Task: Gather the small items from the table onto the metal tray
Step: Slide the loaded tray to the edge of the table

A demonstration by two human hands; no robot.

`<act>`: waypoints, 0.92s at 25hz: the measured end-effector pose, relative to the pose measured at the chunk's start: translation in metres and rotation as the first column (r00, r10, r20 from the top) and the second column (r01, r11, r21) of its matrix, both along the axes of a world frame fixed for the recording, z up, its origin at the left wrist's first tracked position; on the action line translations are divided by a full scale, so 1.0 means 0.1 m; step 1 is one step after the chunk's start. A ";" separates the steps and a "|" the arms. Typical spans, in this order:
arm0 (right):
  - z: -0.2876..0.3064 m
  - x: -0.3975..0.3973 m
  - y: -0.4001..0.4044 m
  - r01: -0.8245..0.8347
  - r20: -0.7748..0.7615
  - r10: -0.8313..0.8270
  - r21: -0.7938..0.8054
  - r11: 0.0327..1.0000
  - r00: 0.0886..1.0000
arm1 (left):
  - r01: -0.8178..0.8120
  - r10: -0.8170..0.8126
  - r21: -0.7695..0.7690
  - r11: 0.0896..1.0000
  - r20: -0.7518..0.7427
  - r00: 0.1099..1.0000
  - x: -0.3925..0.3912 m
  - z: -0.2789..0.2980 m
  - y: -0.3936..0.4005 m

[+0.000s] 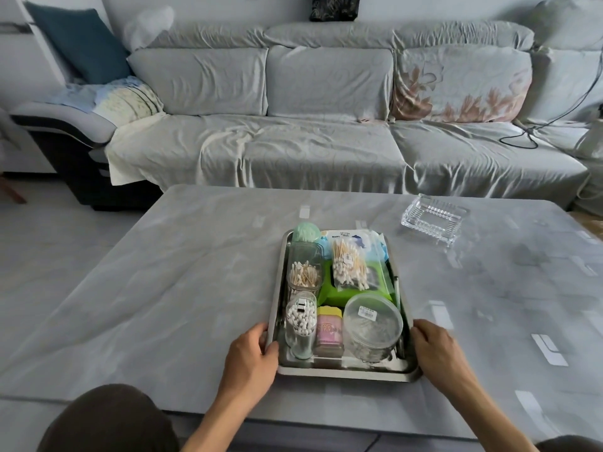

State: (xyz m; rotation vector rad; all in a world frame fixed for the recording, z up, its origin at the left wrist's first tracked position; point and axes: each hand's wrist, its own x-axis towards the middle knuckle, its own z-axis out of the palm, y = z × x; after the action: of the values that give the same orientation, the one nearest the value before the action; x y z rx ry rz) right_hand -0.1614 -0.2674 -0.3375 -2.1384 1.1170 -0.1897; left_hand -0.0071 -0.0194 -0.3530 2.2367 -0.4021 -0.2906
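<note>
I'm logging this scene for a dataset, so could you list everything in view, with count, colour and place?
metal tray: 1, silver, near table edge, loaded
cotton swab containers: 2, clear, tray's left side
bagged swabs: 1, clear bag, on the green pack
round tub: 1, clear, tray's near right
small box: 1, pink and yellow, tray's near middle
glass dish: 1, clear, table's far right
table: 1, grey
sofa: 1, grey, behind table
left hand: grips tray's left rim
right hand: grips tray's right rim

Tray (346, 373) mid-table (163, 288), hands at sides; glass dish (432, 220) behind-right.
</note>
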 end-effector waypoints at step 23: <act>-0.19 1.63 0.80 -0.087 0.176 0.049 0.216 0.973 0.983 | -0.310 0.307 0.017 0.951 -0.192 0.932 1.55 0.22 0.82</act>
State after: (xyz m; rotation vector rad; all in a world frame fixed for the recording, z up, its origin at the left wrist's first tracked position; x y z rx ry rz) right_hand 0.0015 -0.1877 -0.3562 -1.9196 0.9194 -0.2007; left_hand 0.1481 0.0630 -0.3312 2.1933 0.0527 -0.3311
